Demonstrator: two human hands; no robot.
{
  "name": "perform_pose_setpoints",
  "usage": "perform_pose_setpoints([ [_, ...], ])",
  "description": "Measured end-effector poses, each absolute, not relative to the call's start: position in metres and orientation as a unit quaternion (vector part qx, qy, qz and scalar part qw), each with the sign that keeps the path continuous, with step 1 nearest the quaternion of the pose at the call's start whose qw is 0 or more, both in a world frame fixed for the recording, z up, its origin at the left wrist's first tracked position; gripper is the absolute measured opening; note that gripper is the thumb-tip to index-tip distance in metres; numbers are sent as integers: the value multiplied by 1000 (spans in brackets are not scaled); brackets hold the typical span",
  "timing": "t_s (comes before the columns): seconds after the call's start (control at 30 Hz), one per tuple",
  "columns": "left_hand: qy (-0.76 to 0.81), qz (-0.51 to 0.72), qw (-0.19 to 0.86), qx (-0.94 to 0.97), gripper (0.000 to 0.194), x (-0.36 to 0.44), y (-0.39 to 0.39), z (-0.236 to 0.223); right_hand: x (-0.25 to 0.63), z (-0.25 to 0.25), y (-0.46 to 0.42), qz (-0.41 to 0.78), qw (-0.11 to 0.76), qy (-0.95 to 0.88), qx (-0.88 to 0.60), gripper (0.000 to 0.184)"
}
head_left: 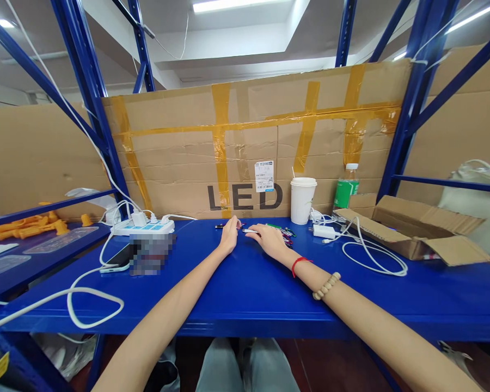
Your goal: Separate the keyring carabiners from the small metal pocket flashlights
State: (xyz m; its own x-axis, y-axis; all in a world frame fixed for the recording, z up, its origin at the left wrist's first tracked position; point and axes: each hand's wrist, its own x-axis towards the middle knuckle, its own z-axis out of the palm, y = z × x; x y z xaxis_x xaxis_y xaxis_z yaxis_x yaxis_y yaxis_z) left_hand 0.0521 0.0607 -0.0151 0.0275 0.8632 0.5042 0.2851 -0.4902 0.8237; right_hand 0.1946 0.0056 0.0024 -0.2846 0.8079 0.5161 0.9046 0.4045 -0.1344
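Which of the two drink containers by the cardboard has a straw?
The white paper cup: a thin white straw rises from its lid; the green-labelled plastic bottle is capped.

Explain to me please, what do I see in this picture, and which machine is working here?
There is no machine: these are a person's two bare hands, seen by a camera on the person's head, looking forward and down. On the blue table, a power strip and phone lie at left; a white cup, bottle, cables and open cardboard box are at right. The left hand is at a dark, thin object; the right hand touches a slim white one. Their grip is too small to judge.
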Motion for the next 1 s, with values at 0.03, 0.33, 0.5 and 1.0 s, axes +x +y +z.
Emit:
perform_pose_setpoints([
  [0.03,427,549,273,665,46,52,63,-16,195,3,6,-93,260,-796,-538,33],
  [0.33,410,561,318,645,45,49,72,-20,196,0,8,-87,272,-798,-531,33],
  [0.5,416,553,309,653,46,49,72,-20,195,1,6,-87,283,-802,-519,34],
  [1.0,421,552,305,651,46,49,73,-22,195,0,6,-110,272,-796,-529,36],
])
